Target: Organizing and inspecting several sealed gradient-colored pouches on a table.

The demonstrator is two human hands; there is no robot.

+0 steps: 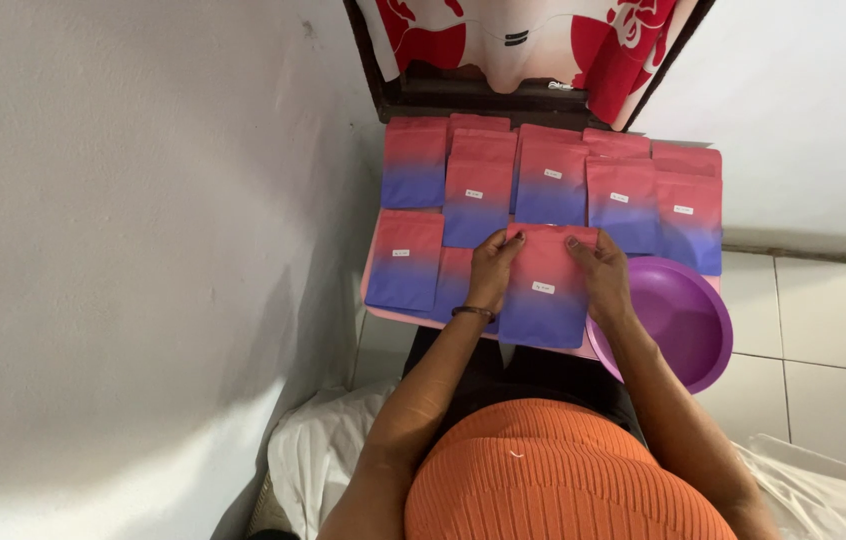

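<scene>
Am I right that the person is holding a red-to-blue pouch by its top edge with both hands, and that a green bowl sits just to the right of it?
Not quite: the bowl is purple, not green, as the head view shows. The rest stands: the left hand and right hand hold the red-to-blue pouch by its top edge, with the bowl just to its right.

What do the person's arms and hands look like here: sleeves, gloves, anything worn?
Both arms are bare from above the elbow down: no sleeves reach the forearms, and there are no gloves. The left hand has a thin dark band at its wrist. The right hand shows nothing on its wrist. Fingernails look dark. The top is orange ribbed knit.
</scene>
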